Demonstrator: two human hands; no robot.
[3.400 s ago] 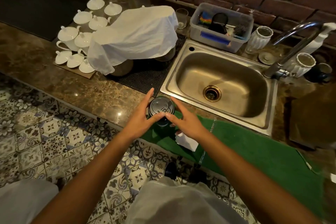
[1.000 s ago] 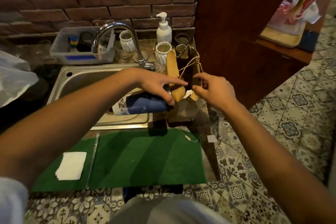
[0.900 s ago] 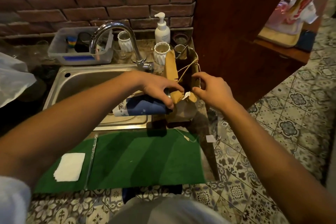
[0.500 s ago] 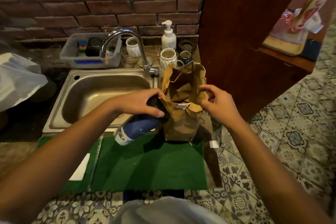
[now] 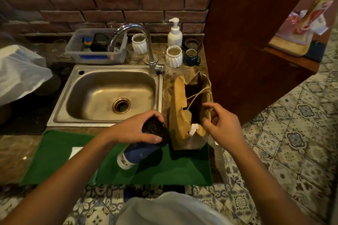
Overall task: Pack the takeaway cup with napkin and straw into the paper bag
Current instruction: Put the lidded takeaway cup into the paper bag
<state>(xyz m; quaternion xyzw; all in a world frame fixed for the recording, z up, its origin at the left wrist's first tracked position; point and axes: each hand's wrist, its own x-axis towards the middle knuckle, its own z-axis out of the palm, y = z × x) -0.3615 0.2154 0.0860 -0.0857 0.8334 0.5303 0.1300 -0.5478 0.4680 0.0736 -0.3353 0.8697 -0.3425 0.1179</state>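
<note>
My left hand (image 5: 135, 129) grips a blue takeaway cup (image 5: 135, 153) by its black lid, holding it tilted above the green mat (image 5: 173, 170), lid towards the bag. The brown paper bag (image 5: 180, 107) stands upright on the counter just right of the cup, its mouth open. My right hand (image 5: 223, 124) pinches the bag's right rim beside the string handle. A white napkin (image 5: 75, 150) peeks out from under my left forearm on the mat. I cannot make out the straw.
A steel sink (image 5: 73, 95) with a tap (image 5: 146, 49) lies behind the mat. White ribbed cups (image 5: 173, 56), a soap bottle (image 5: 175, 33), a dark mug (image 5: 191, 57) and a plastic tub (image 5: 97, 49) line the back. A wooden cabinet (image 5: 256, 42) stands right of the bag.
The bag now stands taller with its mouth spread wider. The cup in my left hand has drawn back a little from the bag and tilted more upright. My right hand shifted along the bag's rim.
</note>
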